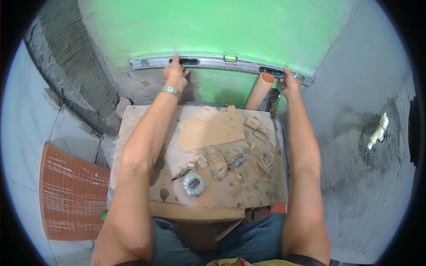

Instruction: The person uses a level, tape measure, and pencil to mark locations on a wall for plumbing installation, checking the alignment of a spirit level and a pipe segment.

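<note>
A long silver spirit level [208, 63] lies against the green-coated wall, running nearly straight across with its right end a little lower in the picture. Toward its left end, my left hand [175, 78] grips it beside a dark slot, thumb up over the face and fingers below. My right hand [290, 85] is closed on the bar near its right end. A thin bluish stick, perhaps a pen, shows by those fingers; its kind is unclear. Just left of my right hand stands an orange pipe [260, 91], its open top close under the level.
A cardboard-covered platform [173, 133] before me bears torn cardboard [213, 131], scraps and a round tape measure [194, 184]. Brown ribbed tile [73, 195] lies at left. A pale fitting [378, 131] sticks out of the grey right wall. Rough cement [71, 57] edges the left.
</note>
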Action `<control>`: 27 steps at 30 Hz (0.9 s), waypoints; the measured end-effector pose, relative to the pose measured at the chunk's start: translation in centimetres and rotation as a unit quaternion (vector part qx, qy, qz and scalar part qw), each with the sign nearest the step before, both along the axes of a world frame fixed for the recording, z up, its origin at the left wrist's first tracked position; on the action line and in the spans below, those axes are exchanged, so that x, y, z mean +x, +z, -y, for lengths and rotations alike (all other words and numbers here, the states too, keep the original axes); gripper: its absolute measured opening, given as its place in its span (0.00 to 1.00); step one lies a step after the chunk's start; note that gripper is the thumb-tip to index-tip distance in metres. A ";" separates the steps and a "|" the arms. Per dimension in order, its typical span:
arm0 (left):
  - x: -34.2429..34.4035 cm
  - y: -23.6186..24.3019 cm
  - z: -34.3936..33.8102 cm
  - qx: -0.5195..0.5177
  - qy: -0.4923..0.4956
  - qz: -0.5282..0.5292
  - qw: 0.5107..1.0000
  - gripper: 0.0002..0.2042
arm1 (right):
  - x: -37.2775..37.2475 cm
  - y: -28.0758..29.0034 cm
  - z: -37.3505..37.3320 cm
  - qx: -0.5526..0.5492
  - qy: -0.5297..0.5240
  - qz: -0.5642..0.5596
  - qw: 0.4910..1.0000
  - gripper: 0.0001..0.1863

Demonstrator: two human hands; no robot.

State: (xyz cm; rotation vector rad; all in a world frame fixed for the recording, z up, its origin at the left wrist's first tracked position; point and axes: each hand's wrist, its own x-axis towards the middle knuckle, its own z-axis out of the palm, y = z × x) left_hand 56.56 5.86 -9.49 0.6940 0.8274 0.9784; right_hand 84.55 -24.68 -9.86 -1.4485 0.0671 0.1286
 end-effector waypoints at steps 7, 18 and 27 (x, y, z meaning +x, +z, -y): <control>-0.6 -0.3 0.1 0.014 0.031 0.019 0.999 0.17 | 0.2 -0.2 0.4 -0.010 0.049 0.020 0.999 0.21; 0.3 -1.2 -0.9 0.040 0.067 0.024 0.997 0.21 | 0.4 0.4 0.3 0.009 0.050 0.008 0.999 0.20; 2.3 -2.2 -0.7 0.080 0.086 -0.003 0.993 0.28 | 1.0 0.5 1.5 0.015 0.026 0.014 0.999 0.21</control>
